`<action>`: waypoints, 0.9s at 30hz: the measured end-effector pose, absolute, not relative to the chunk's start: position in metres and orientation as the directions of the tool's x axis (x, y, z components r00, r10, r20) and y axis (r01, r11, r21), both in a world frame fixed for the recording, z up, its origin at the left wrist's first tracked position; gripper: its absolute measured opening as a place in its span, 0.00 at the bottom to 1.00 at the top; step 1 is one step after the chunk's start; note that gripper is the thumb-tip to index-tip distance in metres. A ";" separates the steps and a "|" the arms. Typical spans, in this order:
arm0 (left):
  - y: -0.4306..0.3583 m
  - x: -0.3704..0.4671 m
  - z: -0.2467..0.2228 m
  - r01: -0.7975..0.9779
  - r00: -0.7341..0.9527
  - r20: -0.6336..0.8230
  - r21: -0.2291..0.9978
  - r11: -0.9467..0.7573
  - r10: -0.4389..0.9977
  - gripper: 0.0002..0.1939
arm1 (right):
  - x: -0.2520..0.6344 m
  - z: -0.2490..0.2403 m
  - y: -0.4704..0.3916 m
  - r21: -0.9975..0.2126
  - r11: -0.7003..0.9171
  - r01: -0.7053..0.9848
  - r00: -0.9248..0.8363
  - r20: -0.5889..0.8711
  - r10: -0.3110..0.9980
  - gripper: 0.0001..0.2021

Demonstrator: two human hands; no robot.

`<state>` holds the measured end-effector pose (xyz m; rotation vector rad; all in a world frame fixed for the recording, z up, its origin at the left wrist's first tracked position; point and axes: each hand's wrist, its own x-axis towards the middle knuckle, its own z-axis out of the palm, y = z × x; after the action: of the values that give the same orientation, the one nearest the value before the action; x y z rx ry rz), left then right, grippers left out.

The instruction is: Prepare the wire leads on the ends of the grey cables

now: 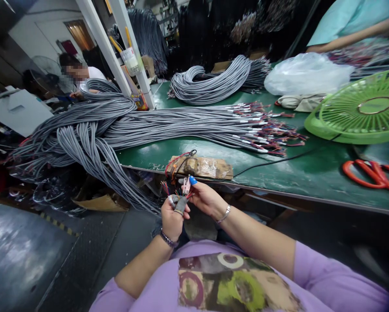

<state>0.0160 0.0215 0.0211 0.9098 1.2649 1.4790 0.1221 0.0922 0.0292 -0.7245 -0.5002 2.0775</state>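
Observation:
Close to the table's front edge, my left hand (173, 219) is closed round the end of a cable, and thin coloured wires (164, 188) fan out above its fingers. A grey cover (181, 204) wraps its thumb. My right hand (205, 197) meets it from the right, fingers pinched together, with a blue cover (192, 180) on the thumb tip. Beside that thumb shows a small pale piece (186, 186), too small to name. Red wires run between the two hands. Just beyond them lies a wooden block (214, 167) with tape, a dark lead and red wire on it.
Bundled grey cables (168, 125) lie across the green table (142, 156), some hanging over its front edge. A cable coil (214, 82) sits behind. At right are red-handled scissors (373, 173), a green fan (360, 108) and a plastic bag (308, 76). Two other people work nearby.

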 end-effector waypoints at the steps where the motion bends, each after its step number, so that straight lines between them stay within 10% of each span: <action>1: 0.022 0.016 0.021 -0.188 -0.265 -0.047 0.982 -0.004 0.963 0.17 | 0.121 0.030 0.092 -0.584 -0.547 -0.600 -0.459 -0.309 0.833 0.14; 14: 0.008 0.012 0.013 -0.165 -0.219 -0.088 0.985 0.052 0.972 0.15 | 0.147 0.024 0.086 -0.699 -0.666 -0.260 -0.675 -0.361 0.643 0.19; 27: 0.007 0.011 0.017 -0.063 0.005 -0.293 0.954 0.293 0.956 0.13 | 0.160 0.035 0.074 -0.998 0.011 0.061 -0.628 -0.030 0.778 0.15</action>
<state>0.0107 0.0071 0.0168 0.9416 1.2923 1.0200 0.1603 0.0742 0.0350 -0.8614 -1.7386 1.6695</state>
